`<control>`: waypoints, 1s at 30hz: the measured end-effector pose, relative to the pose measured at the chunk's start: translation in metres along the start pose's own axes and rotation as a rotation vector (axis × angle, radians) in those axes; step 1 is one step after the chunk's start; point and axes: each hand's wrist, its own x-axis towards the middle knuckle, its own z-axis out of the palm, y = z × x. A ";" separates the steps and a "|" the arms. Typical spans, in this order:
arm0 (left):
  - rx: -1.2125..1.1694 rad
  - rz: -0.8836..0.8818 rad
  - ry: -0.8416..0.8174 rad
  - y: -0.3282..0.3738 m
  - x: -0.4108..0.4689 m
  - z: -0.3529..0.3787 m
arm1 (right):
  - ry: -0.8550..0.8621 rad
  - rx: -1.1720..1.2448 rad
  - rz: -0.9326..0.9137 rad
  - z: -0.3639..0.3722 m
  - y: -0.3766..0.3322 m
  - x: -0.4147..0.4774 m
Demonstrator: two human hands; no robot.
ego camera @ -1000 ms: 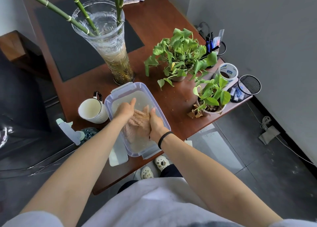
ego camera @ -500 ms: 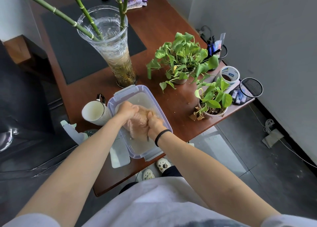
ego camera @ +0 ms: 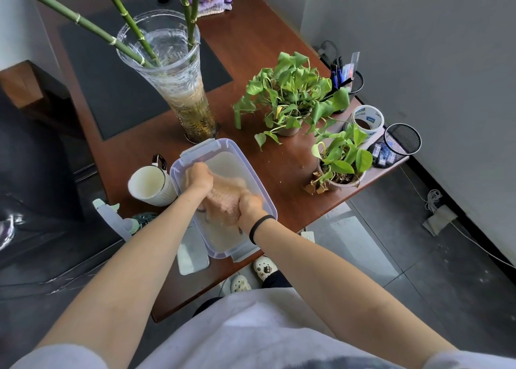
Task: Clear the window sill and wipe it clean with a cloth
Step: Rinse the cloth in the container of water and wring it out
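A peach-coloured cloth (ego camera: 223,201) hangs bunched over a clear plastic box (ego camera: 245,162) of water on the brown desk (ego camera: 251,45). My left hand (ego camera: 198,176) grips the cloth's far end with curled fingers. My right hand (ego camera: 250,208), a black band at its wrist, grips the near end. Both hands are inside the box's rim, with the cloth stretched between them.
A tall glass vase (ego camera: 178,89) with bamboo stems stands behind the box. A white mug (ego camera: 150,186) and a spray bottle (ego camera: 114,220) lie left of it. Two potted plants (ego camera: 293,98) (ego camera: 340,162), a tape roll (ego camera: 367,119) and mesh cups (ego camera: 399,142) stand right.
My hands went from pressing the cloth with flat fingers to gripping it with curled fingers. The left hand has moved away from the right, and the cloth is lifted and pulled between them.
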 end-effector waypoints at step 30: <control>-0.096 0.094 -0.416 0.002 0.004 -0.039 | -0.127 -0.313 -0.176 0.000 -0.006 0.009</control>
